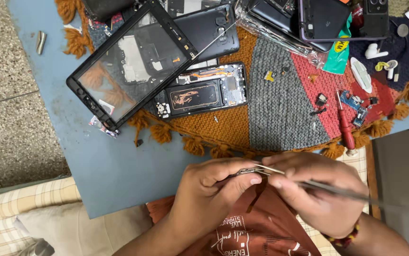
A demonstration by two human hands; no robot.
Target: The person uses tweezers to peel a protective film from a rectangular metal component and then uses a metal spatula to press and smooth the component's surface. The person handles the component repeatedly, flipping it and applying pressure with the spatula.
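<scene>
My left hand [209, 194] pinching small thin metal part [248, 171] above blue table edge [114, 175]; my right hand [316, 194] gripping slim steel tweezers [309, 184], tips touching part; risking slip, part dropping into lap, probably bending.

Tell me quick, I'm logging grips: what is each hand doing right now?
Left hand: closed, pinching a small metal part between thumb and fingers.
Right hand: closed on thin tweezers, tips at that part.

Blue table [114, 166], knitted tasselled mat [271, 109] on it, small metal piece [41, 41] near its corner
</scene>
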